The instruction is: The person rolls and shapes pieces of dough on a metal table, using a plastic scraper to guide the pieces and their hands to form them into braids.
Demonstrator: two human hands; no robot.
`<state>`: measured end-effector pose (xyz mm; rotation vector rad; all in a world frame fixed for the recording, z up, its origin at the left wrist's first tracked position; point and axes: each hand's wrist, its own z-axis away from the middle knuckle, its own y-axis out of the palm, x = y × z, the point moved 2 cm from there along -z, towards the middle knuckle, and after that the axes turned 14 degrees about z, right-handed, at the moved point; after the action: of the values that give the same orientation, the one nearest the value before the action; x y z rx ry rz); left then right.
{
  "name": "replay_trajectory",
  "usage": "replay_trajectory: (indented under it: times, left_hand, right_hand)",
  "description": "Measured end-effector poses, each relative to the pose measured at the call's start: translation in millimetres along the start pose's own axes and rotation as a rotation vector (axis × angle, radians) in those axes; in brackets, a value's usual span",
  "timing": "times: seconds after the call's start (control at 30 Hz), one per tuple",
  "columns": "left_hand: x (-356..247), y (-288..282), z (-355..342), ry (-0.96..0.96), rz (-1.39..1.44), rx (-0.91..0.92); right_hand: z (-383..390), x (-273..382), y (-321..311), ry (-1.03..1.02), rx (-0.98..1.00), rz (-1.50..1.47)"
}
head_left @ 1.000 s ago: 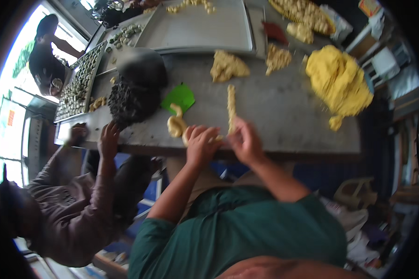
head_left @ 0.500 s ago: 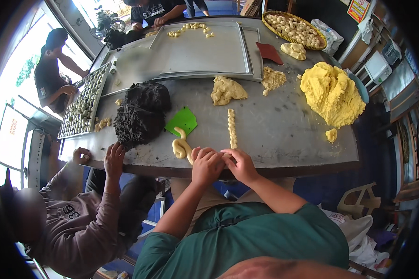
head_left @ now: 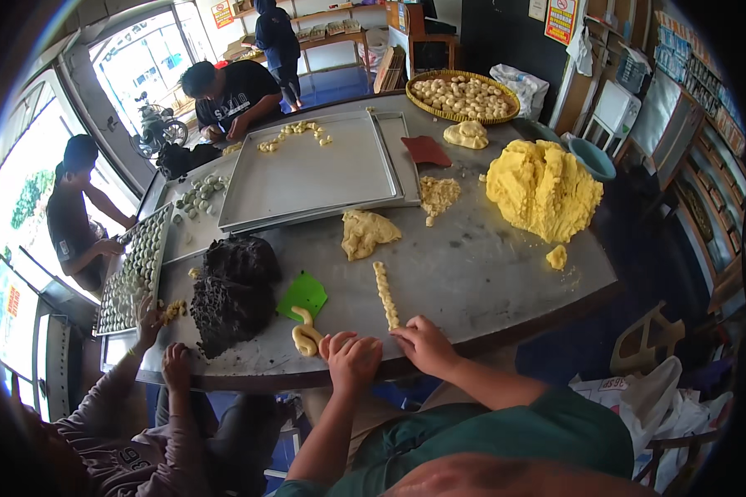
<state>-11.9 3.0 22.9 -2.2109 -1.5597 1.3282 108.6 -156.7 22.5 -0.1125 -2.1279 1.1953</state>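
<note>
Curled fingers of my left hand [head_left: 352, 361] close over the near end of a bent, pale yellow dough rope [head_left: 306, 333] at the table's front edge. My right hand [head_left: 425, 345] is closed in a pinch at the near end of a row of small dough pieces [head_left: 384, 290], its fingertips on the last piece. That row runs away from me, its pieces lying against one another. Left of the rope lies a green scraper [head_left: 303, 295]. A lump of pale dough [head_left: 367, 234] rests beyond the row.
Black dough [head_left: 237, 290] sits left; a yellow mound [head_left: 544, 189] stands right, near dough crumbs [head_left: 438, 197]. Farther back are a metal tray [head_left: 311, 178], a red scraper [head_left: 425, 151] and a round basket [head_left: 462, 95] of dough balls. A co-worker's hand [head_left: 147, 323] is near a ball-filled tray [head_left: 135, 269].
The view has tilted up, showing more of the room. My hands have moved apart: the right is at the row's near end, the left by the rope. The left neighbour's hand has reached toward the filled tray.
</note>
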Motion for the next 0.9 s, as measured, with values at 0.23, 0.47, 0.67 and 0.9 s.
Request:
replay_trajectory:
  times: [0.23, 0.47, 0.67, 0.9]
  left_hand:
    - [-3.0, 2.2, 0.7, 0.033, 0.031, 0.139]
    - [8.2, 2.2, 7.1, -0.024, 0.05, 0.171]
    - [4.3, 9.0, 0.4, -0.085, 0.066, 0.208]
    - [17.8, -1.8, 11.7, -0.033, -0.121, 0.273]
  right_hand:
    - [-5.8, -11.7, -0.6, -0.083, 0.007, 0.274]
    - [-11.1, 16.2, -13.6, -0.023, 0.035, -0.093]
    - [-6.2, 12.2, 13.6, 0.088, 0.056, -0.372]
    - [-4.3, 27.9, 25.4, -0.124, -0.086, -0.265]
